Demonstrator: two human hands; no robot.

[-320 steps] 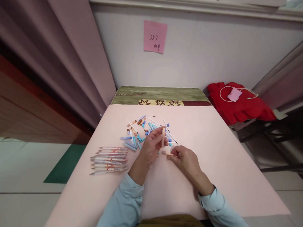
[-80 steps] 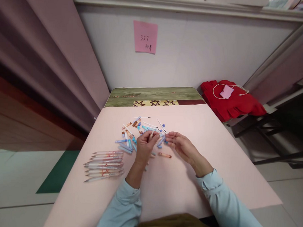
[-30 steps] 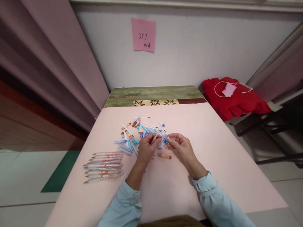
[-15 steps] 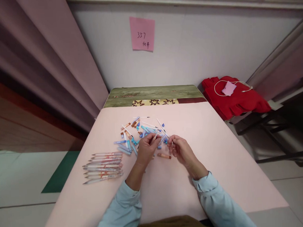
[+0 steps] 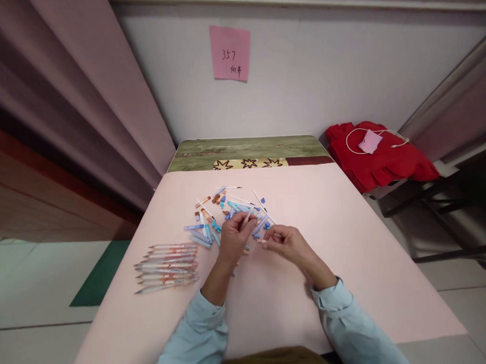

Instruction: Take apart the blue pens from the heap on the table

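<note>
My left hand (image 5: 237, 239) is closed in a pinch on a slim, pale pen part (image 5: 247, 218) whose end sticks up past the thumb. To its right, my right hand (image 5: 288, 245) is closed too, thumb and fingertips together on a light brown pen piece (image 5: 262, 241) that is mostly hidden. Loose pen parts lie under and beyond both hands: blue barrels (image 5: 200, 238), a lavender barrel (image 5: 261, 224), brown pieces (image 5: 215, 199), small blue clips (image 5: 267, 225) and white refills (image 5: 259, 199) with dark tips.
Several finished-looking pens (image 5: 166, 267) lie side by side at the left of the pale table cover (image 5: 331, 306). A red cloth (image 5: 378, 164) with a white cord is beyond the right edge. A white wall with a pink note (image 5: 230, 52) stands behind the table.
My right hand has moved down and slightly left, and its fingers have closed on the brown pen piece that lay on the table. My left hand keeps its pinch nearly in place.
</note>
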